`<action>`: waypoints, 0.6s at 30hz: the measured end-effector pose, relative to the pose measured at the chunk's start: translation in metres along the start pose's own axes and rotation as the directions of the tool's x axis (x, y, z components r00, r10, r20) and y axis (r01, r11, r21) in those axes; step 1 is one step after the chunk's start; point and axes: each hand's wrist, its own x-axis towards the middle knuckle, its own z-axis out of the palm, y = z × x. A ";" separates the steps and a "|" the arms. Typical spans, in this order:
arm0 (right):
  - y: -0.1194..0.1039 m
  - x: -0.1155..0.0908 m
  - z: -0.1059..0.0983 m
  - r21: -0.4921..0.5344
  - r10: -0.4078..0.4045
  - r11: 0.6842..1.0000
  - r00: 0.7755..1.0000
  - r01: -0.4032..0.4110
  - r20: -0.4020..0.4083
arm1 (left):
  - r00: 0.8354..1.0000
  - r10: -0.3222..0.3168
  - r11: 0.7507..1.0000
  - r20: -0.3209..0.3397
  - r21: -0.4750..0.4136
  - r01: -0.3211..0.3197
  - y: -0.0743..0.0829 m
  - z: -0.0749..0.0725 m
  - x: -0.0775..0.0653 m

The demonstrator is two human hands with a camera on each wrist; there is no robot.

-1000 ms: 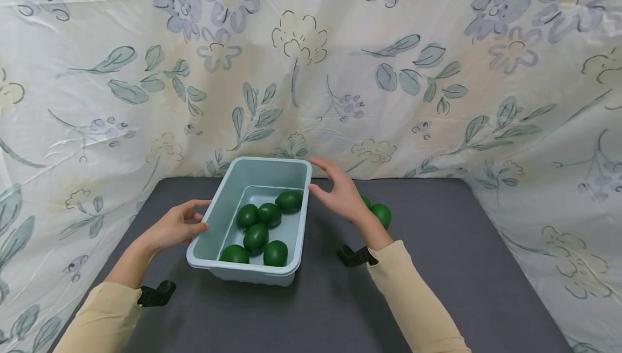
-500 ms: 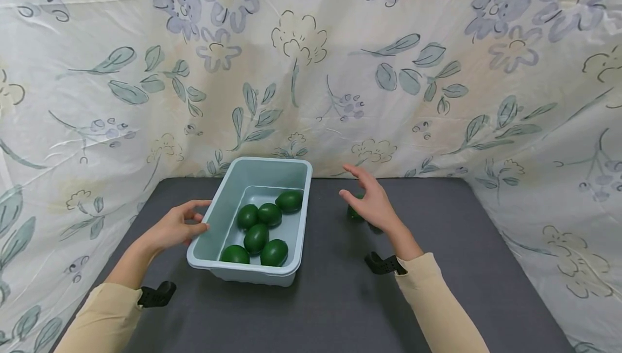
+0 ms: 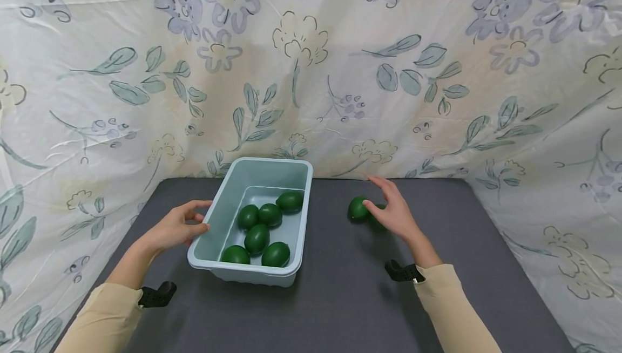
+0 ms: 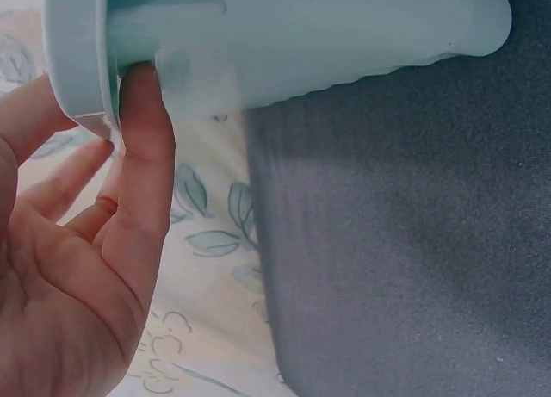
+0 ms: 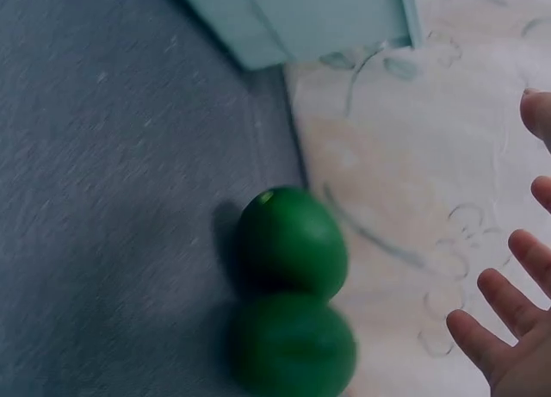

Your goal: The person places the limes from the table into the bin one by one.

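Observation:
My left hand (image 3: 172,227) pinches the left rim of a pale blue-green plastic tub (image 3: 243,267); in the left wrist view the thumb (image 4: 145,147) lies under the lip, with fingers across the rim. Several glossy, dark green oval fruits (image 3: 256,238) lie inside. To the right of the tub, my right hand (image 3: 396,215) hovers with spread fingers above two more green fruits, a left one (image 3: 358,209) and one partly hidden behind the hand. The right wrist view shows these fruits (image 5: 293,242) side by side, apart from the fingertips (image 5: 473,332).
A dark grey tabletop (image 3: 466,277) lies under everything. Behind it and at both sides hangs a floral cloth (image 3: 311,72), close to the tub's far end. Each wrist wears a black strap (image 3: 404,271).
My right hand has left the tub's right rim and moved right, to above the two loose fruits. The left hand and the tub have stayed in place.

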 end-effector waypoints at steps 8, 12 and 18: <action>0.025 -0.008 0.002 -0.062 0.106 0.993 0.994 -0.104 0.030 | 1.000 -0.006 1.000 -0.003 0.000 0.006 0.001 0.000 0.000; 0.041 -0.012 0.005 -0.094 0.141 0.986 0.989 -0.136 0.049 | 1.000 -0.007 1.000 -0.005 0.001 0.007 0.001 0.000 0.000; 0.056 -0.017 0.007 -0.105 0.196 0.977 0.977 -0.187 0.086 | 1.000 -0.002 1.000 -0.005 -0.001 0.002 0.000 0.000 0.000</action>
